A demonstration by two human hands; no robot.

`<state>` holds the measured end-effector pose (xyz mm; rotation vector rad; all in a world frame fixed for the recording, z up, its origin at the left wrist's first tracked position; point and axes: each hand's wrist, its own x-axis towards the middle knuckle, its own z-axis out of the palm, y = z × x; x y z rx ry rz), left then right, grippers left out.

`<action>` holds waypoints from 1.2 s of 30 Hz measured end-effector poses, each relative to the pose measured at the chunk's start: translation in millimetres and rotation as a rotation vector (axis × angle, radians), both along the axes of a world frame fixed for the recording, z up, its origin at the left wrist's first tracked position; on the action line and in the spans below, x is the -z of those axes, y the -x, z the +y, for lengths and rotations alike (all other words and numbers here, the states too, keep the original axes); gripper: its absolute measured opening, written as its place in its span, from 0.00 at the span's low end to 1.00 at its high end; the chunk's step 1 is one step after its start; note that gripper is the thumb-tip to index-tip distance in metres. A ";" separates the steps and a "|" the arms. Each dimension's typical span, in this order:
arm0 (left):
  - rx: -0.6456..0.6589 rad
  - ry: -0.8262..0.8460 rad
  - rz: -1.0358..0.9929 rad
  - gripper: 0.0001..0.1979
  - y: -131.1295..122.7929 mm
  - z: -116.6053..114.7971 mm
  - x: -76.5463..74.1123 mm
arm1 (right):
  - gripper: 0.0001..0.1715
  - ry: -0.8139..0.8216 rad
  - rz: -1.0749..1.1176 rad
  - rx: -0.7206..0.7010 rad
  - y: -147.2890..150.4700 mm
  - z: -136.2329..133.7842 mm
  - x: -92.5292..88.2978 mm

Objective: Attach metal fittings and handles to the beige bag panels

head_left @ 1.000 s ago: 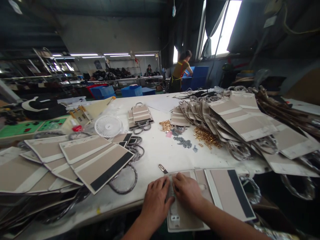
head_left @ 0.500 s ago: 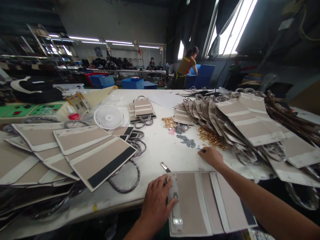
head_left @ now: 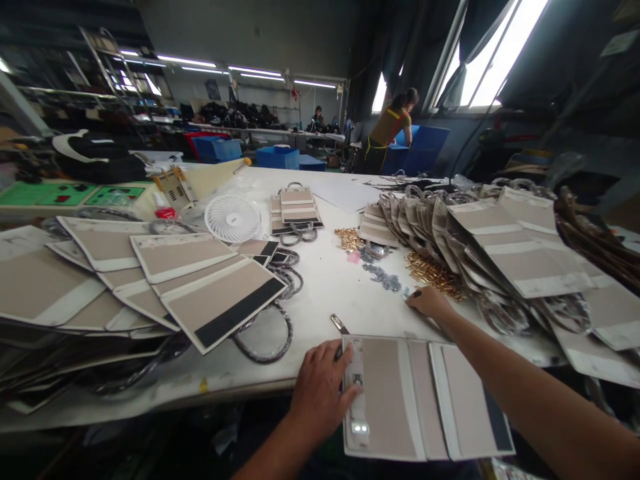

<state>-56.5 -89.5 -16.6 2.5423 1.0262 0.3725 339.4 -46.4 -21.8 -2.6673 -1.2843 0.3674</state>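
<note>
My left hand grips the left edge of a beige bag panel, its thumb on top and its fingers curled at the border. The panel lies at the table's front edge, with pale strips across it and two small metal fittings along its left side. Just beyond my left fingers a flat metal piece with a dark end sticks out. My right hand is on the table with its fingertips pinched together; what they hold is hidden. Close by lie small grey metal pieces and a heap of gold-coloured fasteners.
Stacked beige panels with wrapped handles stand left and right. A white fan and a smaller panel pile sit farther back. A person bends over a blue bin; another sits in the background.
The view has shifted slightly, moving the scene rightward in the picture. My right hand stays by the small metal parts, fingertips pinched. My left hand keeps its hold on the panel.
</note>
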 end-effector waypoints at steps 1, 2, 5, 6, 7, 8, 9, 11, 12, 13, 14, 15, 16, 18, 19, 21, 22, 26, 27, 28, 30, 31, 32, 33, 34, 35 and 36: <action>-0.001 0.004 -0.006 0.33 0.4 -0.6 -0.1 | 0.15 0.006 -0.001 0.002 -2.1 1.4 1.6; -0.003 0.008 -0.012 0.33 0.8 -1.2 -0.2 | 0.15 0.010 -0.003 0.004 -3.8 2.5 2.9; -0.007 0.016 -0.023 0.33 1.3 -2.6 -0.5 | 0.14 0.015 -0.004 0.006 -5.3 3.4 4.1; -0.008 0.018 -0.025 0.33 1.3 -2.9 -0.7 | 0.13 0.014 -0.001 0.003 -4.8 2.9 3.7; -0.009 0.019 -0.026 0.33 1.1 -3.1 -0.9 | 0.12 0.010 0.001 -0.001 -3.9 2.0 2.9; -0.009 0.019 -0.027 0.33 1.0 -3.3 -1.0 | 0.11 0.004 0.002 -0.008 -2.9 0.9 1.9; -0.009 0.018 -0.028 0.33 1.0 -3.3 -0.8 | 0.11 -0.005 -0.001 -0.016 -1.7 -0.4 0.9; -0.009 0.015 -0.036 0.33 1.0 -3.4 0.3 | 0.10 -0.031 -0.012 -0.036 0.4 -3.3 -1.2; -0.009 0.013 -0.041 0.33 1.0 -3.3 1.3 | 0.10 -0.046 -0.017 -0.046 1.2 -4.9 -2.1; -0.009 0.009 -0.046 0.33 1.1 -3.3 2.4 | 0.10 -0.063 -0.019 -0.056 2.0 -6.4 -3.0; -0.009 0.006 -0.049 0.34 1.1 -3.2 3.6 | 0.11 -0.080 -0.020 -0.065 2.7 -7.8 -3.8; -0.010 0.001 -0.051 0.34 1.1 -3.2 4.7 | 0.12 -0.098 -0.017 -0.072 3.6 -9.3 -4.7; -0.010 -0.004 -0.052 0.34 0.9 -3.2 5.6 | 0.14 -0.116 -0.013 -0.078 4.6 -10.6 -5.8; -0.010 -0.013 -0.055 0.35 0.6 -3.5 7.1 | 0.18 -0.147 0.001 -0.088 7.6 -13.4 -8.9; -0.008 -0.017 -0.058 0.35 0.4 -3.8 7.6 | 0.19 -0.158 0.011 -0.094 9.5 -14.9 -11.1; -0.008 -0.024 -0.067 0.35 0.1 -4.6 8.4 | 0.18 -0.171 0.046 -0.114 14.3 -18.4 -16.5; -0.008 -0.026 -0.073 0.35 -0.1 -5.0 8.7 | 0.17 -0.174 0.071 -0.128 17.0 -20.5 -19.7; -0.015 -0.032 -0.084 0.35 -1.8 -5.6 8.8 | 0.18 -0.169 0.178 -0.199 33.3 -29.7 -33.6; -0.016 -0.030 -0.083 0.36 -2.5 -5.3 8.6 | 0.18 -0.160 0.199 -0.213 40.3 -32.3 -37.6; -0.015 -0.029 -0.081 0.36 -3.1 -5.0 8.4 | 0.17 -0.148 0.221 -0.240 49.2 -35.1 -41.9; -0.014 -0.027 -0.081 0.36 -4.2 -4.4 8.2 | 0.15 -0.132 0.268 -0.358 72.5 -41.4 -51.2; -0.015 -0.027 -0.081 0.36 -4.5 -4.2 8.3 | 0.13 -0.126 0.292 -0.438 86.5 -44.7 -56.0; -0.016 -0.027 -0.082 0.36 -4.8 -4.1 8.3 | 0.12 -0.119 0.315 -0.520 101.4 -47.9 -60.5; -0.016 -0.027 -0.082 0.36 -4.8 -4.1 8.3 | 0.11 -0.105 0.342 -0.583 116.4 -50.8 -64.2; -0.017 -0.026 -0.082 0.36 -4.9 -4.2 8.1 | 0.11 -0.089 0.373 -0.627 130.7 -53.2 -66.9; -0.018 -0.025 -0.083 0.36 -4.8 -4.4 7.8 | 0.11 -0.073 0.401 -0.649 143.6 -55.0 -68.2; -0.019 -0.024 -0.083 0.36 -4.7 -4.6 7.4 | 0.11 -0.061 0.418 -0.657 154.5 -56.1 -68.1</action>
